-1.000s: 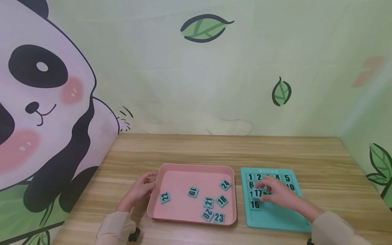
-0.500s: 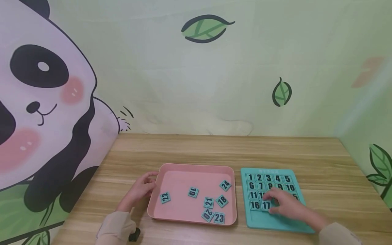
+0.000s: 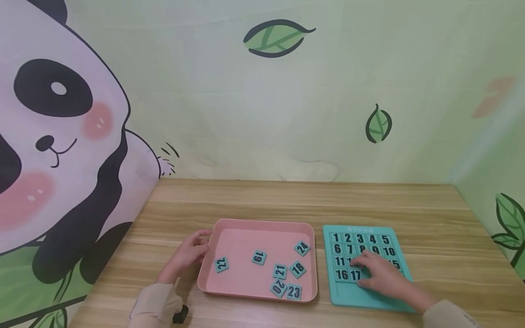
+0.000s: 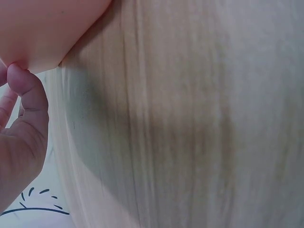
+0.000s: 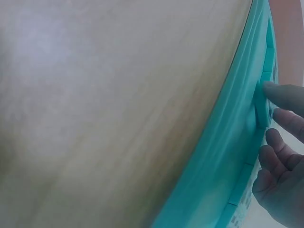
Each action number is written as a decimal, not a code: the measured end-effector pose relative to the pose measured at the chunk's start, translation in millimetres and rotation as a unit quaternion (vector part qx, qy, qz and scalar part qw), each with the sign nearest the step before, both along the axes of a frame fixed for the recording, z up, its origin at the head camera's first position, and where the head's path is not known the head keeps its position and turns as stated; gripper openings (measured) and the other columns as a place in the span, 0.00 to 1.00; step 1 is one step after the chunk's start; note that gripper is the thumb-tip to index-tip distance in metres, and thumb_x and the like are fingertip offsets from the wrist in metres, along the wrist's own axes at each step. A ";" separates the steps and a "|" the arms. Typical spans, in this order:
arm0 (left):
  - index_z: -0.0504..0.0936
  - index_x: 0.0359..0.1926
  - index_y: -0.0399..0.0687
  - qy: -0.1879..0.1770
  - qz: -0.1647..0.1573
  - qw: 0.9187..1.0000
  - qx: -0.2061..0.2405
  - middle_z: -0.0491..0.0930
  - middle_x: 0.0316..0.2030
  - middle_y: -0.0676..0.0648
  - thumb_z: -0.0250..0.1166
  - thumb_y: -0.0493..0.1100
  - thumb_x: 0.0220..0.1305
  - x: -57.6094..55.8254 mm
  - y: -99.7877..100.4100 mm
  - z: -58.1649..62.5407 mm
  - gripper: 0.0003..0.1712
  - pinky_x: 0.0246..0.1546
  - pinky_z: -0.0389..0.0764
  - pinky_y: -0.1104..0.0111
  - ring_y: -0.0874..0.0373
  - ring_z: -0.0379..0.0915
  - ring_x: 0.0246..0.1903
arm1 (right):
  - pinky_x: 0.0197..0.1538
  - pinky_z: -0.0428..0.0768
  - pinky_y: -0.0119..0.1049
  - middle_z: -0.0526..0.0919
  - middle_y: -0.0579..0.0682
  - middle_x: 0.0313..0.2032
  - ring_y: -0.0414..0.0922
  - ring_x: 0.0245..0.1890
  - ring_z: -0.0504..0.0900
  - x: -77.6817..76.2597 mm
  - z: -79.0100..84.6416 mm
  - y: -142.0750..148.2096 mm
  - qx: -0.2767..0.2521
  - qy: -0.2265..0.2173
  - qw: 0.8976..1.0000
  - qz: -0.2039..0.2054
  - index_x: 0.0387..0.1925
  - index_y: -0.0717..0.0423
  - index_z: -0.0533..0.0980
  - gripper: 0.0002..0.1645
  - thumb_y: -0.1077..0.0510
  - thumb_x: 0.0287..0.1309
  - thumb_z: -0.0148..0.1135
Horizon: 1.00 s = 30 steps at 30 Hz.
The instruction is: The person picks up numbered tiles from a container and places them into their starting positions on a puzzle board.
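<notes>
Head view: a pale green wall (image 3: 205,100) rises beyond a pink tray (image 3: 238,239), with a printed panda (image 3: 82,155) to the tray's left and a wood-grain table (image 3: 311,200) beneath it. Just right of the tray, apart from it, a teal board (image 3: 340,295) lies flat, carrying rows of numbered tiles, some hidden by fingers. At the tray's left end, a person's left hand (image 3: 190,249) touches the outer wall with fingers loosely bent; the left wrist view shows a fingertip against it near a corner. To the tray's right, the right hand (image 3: 381,275) pinches tile 17 (image 3: 355,275) between thumb and forefinger on the board's fourth row, where tile 16 (image 3: 342,274) sits between it and the tray. Seven tiles lie loose inside the tray: tile 22 (image 3: 221,264) near its left end, tile 19 (image 3: 259,257) near its middle, tile 24 (image 3: 302,248), tile 18 (image 3: 297,269) and tile 21 (image 3: 280,271) toward its right end, and tile 20 (image 3: 278,288) and tile 23 (image 3: 294,292) side by side at its near right corner.
</notes>
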<state>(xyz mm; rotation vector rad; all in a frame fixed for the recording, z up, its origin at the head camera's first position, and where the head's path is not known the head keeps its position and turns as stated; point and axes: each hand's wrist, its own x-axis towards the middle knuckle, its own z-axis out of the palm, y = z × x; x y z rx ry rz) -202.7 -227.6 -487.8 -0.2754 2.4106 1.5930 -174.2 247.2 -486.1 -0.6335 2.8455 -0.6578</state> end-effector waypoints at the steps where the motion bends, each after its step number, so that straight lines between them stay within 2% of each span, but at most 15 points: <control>1: 0.65 0.56 0.43 0.000 -0.001 1.000 0.000 0.67 0.32 0.44 0.52 0.32 0.56 0.3 -0.1 0.3 0.24 0.23 0.70 0.69 0.57 0.65 0.23 | 0.37 0.73 0.32 0.71 0.40 0.32 0.37 0.34 0.71 -0.3 1.0 -0.8 0.002 0.001 1.000 -0.001 0.40 0.49 0.76 0.24 0.53 0.33 0.68; 5: 0.65 0.56 0.43 0.001 0.000 1.000 -0.002 0.67 0.32 0.44 0.52 0.32 0.56 0.9 0.0 0.8 0.24 0.23 0.70 0.69 0.57 0.65 0.24 | 0.38 0.72 0.33 0.71 0.40 0.33 0.38 0.36 0.71 -3.7 9.8 -7.6 -0.011 -0.013 1.000 -0.009 0.41 0.48 0.76 0.22 0.52 0.38 0.67; 9: 0.65 0.56 0.44 0.002 0.001 1.000 -0.003 0.67 0.33 0.44 0.52 0.32 0.56 0.9 -0.3 0.1 0.24 0.23 0.70 0.69 0.57 0.65 0.24 | 0.38 0.73 0.34 0.73 0.43 0.34 0.41 0.38 0.73 -8.4 19.2 -16.8 -0.052 -0.007 0.999 0.005 0.41 0.50 0.76 0.18 0.54 0.43 0.64; 18: 0.65 0.57 0.44 0.001 -0.001 1.000 -0.001 0.67 0.32 0.44 0.52 0.33 0.57 0.0 -1.3 -0.7 0.25 0.23 0.70 0.68 0.57 0.65 0.24 | 0.33 0.71 0.27 0.74 0.48 0.36 0.41 0.33 0.70 -16.1 32.6 -45.5 -0.123 -0.033 0.991 0.034 0.42 0.54 0.76 0.15 0.60 0.49 0.60; 23: 0.65 0.57 0.44 0.002 -0.003 1.000 0.001 0.67 0.32 0.44 0.52 0.32 0.56 0.1 -1.7 -0.7 0.24 0.23 0.70 0.69 0.57 0.66 0.24 | 0.35 0.73 0.32 0.75 0.48 0.39 0.44 0.35 0.71 -17.8 36.6 -68.3 -0.126 -0.021 0.989 0.069 0.41 0.53 0.76 0.15 0.61 0.47 0.61; 25: 0.65 0.56 0.43 0.004 -0.003 1.000 0.006 0.67 0.32 0.44 0.52 0.31 0.56 -0.1 -1.6 -1.3 0.24 0.23 0.70 0.69 0.57 0.65 0.23 | 0.38 0.74 0.37 0.75 0.49 0.41 0.46 0.39 0.72 -17.8 37.6 -77.0 -0.120 -0.022 0.989 0.081 0.41 0.53 0.77 0.16 0.60 0.47 0.61; 28: 0.65 0.56 0.42 0.007 -0.005 1.000 0.009 0.67 0.31 0.44 0.52 0.31 0.56 0.0 -1.3 -1.5 0.24 0.22 0.70 0.70 0.58 0.65 0.22 | 0.44 0.73 0.43 0.75 0.49 0.44 0.47 0.44 0.72 -18.4 37.8 -89.1 -0.096 -0.020 0.990 0.099 0.41 0.54 0.77 0.16 0.58 0.46 0.62; 30: 0.66 0.56 0.42 0.008 -0.003 1.000 0.010 0.67 0.31 0.44 0.52 0.31 0.55 0.2 -1.1 -1.2 0.25 0.22 0.70 0.70 0.58 0.65 0.22 | 0.45 0.73 0.43 0.75 0.48 0.43 0.46 0.45 0.71 -19.3 36.8 -96.1 -0.072 -0.020 0.991 0.110 0.42 0.54 0.77 0.18 0.58 0.45 0.63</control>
